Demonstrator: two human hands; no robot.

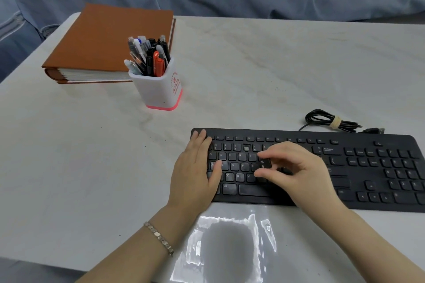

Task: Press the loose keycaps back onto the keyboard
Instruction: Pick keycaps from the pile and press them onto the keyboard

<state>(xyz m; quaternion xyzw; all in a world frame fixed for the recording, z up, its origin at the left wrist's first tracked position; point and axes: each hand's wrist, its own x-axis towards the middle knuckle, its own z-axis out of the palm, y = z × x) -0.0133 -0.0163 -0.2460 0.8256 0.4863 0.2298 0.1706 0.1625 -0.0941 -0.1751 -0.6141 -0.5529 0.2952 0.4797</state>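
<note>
A black keyboard (pixel 345 167) lies on the white table at the right. In its number row one socket (pixel 246 148) is bare, between the 4 and 6 keys. My right hand (pixel 296 167) hovers over the middle of the keyboard and pinches a loose black keycap (pixel 264 164) marked % and 5 between thumb and forefinger, below and right of the bare socket. My left hand (pixel 197 167) lies flat on the keyboard's left end, fingers straight, thumb over the A and S keys.
A white pen holder (pixel 158 89) full of pens stands left of centre, in front of a brown binder (pixel 103 41). The keyboard's coiled cable (pixel 331 120) lies behind it. A clear plastic bag (pixel 227 248) lies at the table's near edge.
</note>
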